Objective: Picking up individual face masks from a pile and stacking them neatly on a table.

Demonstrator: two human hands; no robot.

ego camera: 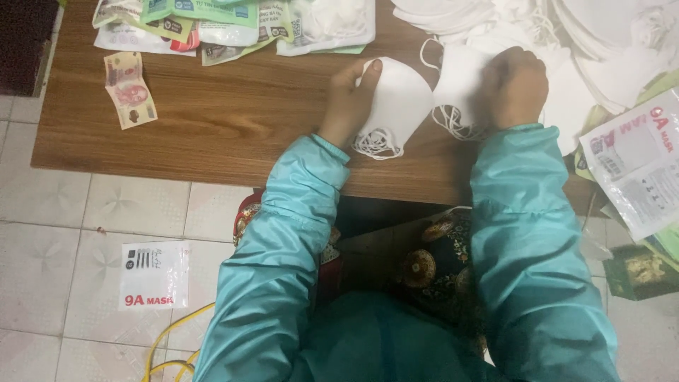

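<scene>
Seen from above, the left hand grasped a white cupped mask near the desk's front edge, and the right hand, clenched, pressed on a second mask beside it. Sealed green-and-white packets lined the far edge; loose white masks heaped the far right corner, seemingly still unpacked. A flat white pouch overhung the right edge; another lay on the floor tiles.
</scene>
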